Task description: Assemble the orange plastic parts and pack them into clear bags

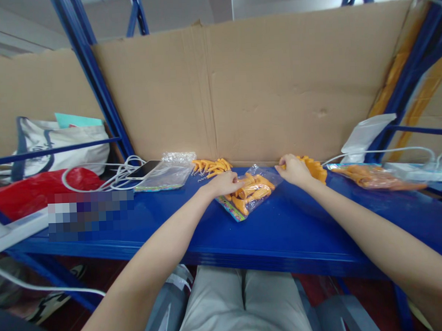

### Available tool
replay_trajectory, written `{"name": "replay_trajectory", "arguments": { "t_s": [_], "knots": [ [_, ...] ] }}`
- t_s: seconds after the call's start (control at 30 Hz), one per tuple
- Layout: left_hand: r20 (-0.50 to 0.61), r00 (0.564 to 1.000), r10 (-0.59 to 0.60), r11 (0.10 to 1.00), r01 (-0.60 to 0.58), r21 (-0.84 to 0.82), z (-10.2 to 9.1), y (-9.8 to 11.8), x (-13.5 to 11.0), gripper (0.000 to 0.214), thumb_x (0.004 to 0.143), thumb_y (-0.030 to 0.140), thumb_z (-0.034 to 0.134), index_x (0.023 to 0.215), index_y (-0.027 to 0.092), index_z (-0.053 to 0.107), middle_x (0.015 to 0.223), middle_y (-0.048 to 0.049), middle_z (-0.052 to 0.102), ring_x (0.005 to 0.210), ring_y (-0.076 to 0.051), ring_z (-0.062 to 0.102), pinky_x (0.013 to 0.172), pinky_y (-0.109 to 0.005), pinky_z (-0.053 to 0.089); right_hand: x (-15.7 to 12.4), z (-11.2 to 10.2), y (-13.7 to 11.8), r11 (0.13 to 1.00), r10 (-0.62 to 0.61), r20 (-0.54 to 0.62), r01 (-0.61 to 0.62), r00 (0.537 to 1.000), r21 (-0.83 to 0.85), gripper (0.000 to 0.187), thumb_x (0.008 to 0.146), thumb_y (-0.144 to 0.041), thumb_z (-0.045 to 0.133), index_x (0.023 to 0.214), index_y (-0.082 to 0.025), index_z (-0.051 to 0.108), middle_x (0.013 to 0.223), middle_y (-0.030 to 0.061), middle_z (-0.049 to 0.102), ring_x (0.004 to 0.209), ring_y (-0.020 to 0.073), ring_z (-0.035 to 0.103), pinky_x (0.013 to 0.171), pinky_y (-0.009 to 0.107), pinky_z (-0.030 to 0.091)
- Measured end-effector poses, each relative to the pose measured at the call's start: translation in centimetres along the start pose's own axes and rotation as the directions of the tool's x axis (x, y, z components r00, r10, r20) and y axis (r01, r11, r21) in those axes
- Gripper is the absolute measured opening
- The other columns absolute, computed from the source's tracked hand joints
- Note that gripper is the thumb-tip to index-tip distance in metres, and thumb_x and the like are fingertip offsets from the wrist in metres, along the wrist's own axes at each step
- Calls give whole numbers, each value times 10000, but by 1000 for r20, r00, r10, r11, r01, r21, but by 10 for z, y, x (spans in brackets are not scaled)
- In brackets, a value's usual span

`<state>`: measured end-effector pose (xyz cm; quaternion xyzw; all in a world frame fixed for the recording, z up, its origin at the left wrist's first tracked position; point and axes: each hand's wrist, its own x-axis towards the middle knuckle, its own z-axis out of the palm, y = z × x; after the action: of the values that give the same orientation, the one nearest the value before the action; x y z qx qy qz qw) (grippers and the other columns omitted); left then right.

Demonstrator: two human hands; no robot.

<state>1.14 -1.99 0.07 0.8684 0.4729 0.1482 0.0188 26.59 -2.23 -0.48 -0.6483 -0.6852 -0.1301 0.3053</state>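
Note:
My left hand (pixel 224 184) is closed at the left edge of a clear plastic bag (pixel 258 201) with a colourful printed strip. Several curved orange plastic pieces (pixel 249 189) lie inside that bag. Farther right, my right hand (pixel 293 169) pinches what looks like a small orange piece, partly hidden by the fingers. Just beside it stands a ridged orange pile or stack (pixel 312 168). Behind my left hand lie several slim orange pieces (pixel 212 167) with small, thin, twisted metal ends.
On the blue shelf (pixel 282 236), another bag of orange pieces (pixel 375 176) lies at right. A flat clear bag (pixel 165 175), a phone (pixel 145 170) and white cables (pixel 124 169) are at left, near a red bag (pixel 78 184). Cardboard (pixel 269 85) walls the back; blue posts (pixel 92 68) flank it.

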Motion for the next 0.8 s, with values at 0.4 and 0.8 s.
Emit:
{"name": "replay_trajectory", "arguments": {
  "t_s": [0.4,0.8],
  "knots": [
    [31,929,-370,884,362,-295,-1,6,3,264,865,316,473,805,117,635,636,-58,621,522,-153,576,491,-242,415,-7,1,-7,771,221,579,-504,784,389,397,832,-544,554,664,-184,570,646,117,643,574,205,620,498,308,479],
    [159,889,-428,736,446,-510,10,-13,20,249,865,380,525,829,152,618,867,-72,684,815,-181,622,495,-197,360,-10,14,-8,529,169,592,-579,788,620,128,768,-167,615,655,-172,555,638,66,655,591,148,638,475,213,479]
  ]
}}
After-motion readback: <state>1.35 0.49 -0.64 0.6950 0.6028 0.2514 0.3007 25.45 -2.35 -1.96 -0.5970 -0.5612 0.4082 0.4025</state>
